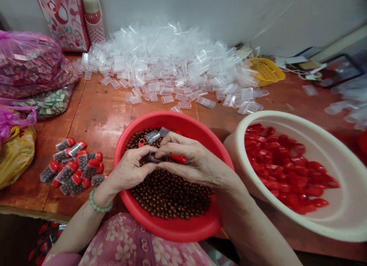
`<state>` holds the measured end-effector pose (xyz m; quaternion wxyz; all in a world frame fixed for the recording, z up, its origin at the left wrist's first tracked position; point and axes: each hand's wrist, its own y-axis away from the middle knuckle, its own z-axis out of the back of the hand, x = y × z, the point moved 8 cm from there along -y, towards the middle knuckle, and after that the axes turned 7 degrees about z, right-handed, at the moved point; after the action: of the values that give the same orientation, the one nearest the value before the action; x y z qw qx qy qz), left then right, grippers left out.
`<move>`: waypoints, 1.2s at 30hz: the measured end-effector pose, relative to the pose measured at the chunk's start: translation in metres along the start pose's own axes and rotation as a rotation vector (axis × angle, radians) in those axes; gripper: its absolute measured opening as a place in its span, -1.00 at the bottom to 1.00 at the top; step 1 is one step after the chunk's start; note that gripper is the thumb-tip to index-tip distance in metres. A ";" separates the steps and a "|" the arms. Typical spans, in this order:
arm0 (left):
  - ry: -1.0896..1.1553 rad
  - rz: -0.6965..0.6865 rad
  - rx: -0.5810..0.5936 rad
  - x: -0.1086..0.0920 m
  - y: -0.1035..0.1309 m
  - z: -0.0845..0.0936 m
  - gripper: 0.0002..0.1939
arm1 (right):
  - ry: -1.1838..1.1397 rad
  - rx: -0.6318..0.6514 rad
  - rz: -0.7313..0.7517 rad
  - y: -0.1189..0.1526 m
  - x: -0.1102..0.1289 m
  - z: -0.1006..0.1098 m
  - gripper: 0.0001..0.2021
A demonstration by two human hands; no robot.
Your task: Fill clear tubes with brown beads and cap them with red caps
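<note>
Over a red basin (212, 143) of brown beads (174, 201), my two hands meet. My left hand (129, 169) is closed on a see-through plastic tube (149, 158), its open mouth toward the right. The fingers of my right hand (190, 159) are bunched at that mouth, and a red cap (179, 159) sticks out among them. Whether they also pinch beads is hidden. Just beyond the hands, a see-through tube (152, 136) and a small red cap (141, 142) lie on the beads.
At right, a white tub (241, 143) holds red caps (283, 162). Filled, red-capped tubes (74, 164) lie left of the basin. Loose tubes (172, 59) are heaped behind, near a yellow basket (266, 71). Plastic bags (31, 67) and a bottle (93, 19) stand at far left.
</note>
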<state>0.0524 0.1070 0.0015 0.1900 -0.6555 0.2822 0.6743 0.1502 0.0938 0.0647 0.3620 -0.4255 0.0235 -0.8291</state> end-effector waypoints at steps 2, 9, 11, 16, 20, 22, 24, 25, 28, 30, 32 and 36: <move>0.041 0.019 0.023 0.002 -0.001 -0.001 -0.80 | -0.008 0.006 -0.015 0.000 -0.004 -0.002 -0.95; -0.032 0.036 0.049 0.011 -0.002 0.000 -0.83 | -0.027 0.085 -0.057 -0.003 -0.008 -0.011 -0.91; -0.083 0.035 0.063 0.013 -0.002 -0.001 -0.84 | -0.020 0.100 -0.051 -0.005 -0.007 -0.013 -0.89; -0.160 0.047 0.090 0.015 -0.003 -0.002 -0.86 | -0.043 0.125 -0.081 -0.006 -0.008 -0.018 -0.83; -0.191 0.039 0.085 0.014 -0.004 -0.001 -0.87 | -0.043 0.114 -0.065 -0.003 -0.009 -0.019 -0.89; -0.196 0.035 0.088 0.014 -0.004 -0.001 -0.86 | -0.044 0.122 -0.069 -0.002 -0.011 -0.021 -0.87; -0.194 0.031 0.095 0.015 -0.004 -0.001 -0.84 | -0.044 0.128 -0.072 -0.002 -0.013 -0.022 -0.79; -0.192 0.032 0.097 0.015 -0.004 -0.001 -0.83 | -0.043 0.127 -0.071 -0.002 -0.013 -0.022 -0.76; -0.171 0.050 0.091 0.016 -0.005 -0.001 -0.80 | -0.057 0.124 -0.089 0.000 -0.014 -0.021 -0.75; -0.133 0.069 0.085 0.016 -0.006 -0.001 -0.82 | -0.085 0.121 -0.155 0.005 -0.018 -0.020 -0.78; -0.083 0.088 0.074 0.015 -0.006 -0.001 -0.85 | -0.130 0.093 -0.229 0.012 -0.022 -0.018 -0.81; -0.043 0.107 0.084 0.014 -0.006 -0.002 -0.88 | -0.154 0.015 -0.268 0.020 -0.024 -0.014 -0.86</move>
<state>0.0567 0.1093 -0.0129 0.1870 -0.6162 0.3406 0.6851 0.1608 0.0898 0.0326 0.2521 -0.4843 -0.0675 -0.8351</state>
